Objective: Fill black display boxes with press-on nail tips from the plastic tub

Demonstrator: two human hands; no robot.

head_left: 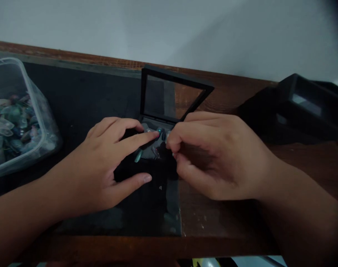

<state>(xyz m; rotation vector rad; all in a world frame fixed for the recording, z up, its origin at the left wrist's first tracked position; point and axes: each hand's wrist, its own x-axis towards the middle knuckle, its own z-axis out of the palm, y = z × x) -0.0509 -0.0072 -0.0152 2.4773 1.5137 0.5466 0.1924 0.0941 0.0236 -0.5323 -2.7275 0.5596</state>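
Note:
A small black case [177,76] stands with its windowed lid raised, and its base is partly hidden by both hands. Several glossy teal and dark nail-shaped pieces lie in or by the base, among them a teal one [138,155] and a dark one [155,152]. My left hand [115,159] is spread, its index fingertip resting on a teal piece in the base and its thumb apart. At the right of the base, my right hand [219,155] has thumb and index finger pinched together, with a tiny pale bit between them too small to name.
On the left, a clear plastic tub [46,122] holds many nail-shaped pieces. A dark mat [88,92] covers the left of the wooden table [213,218]. At the right stands a black boxy object [310,104]. A pale wall rises behind.

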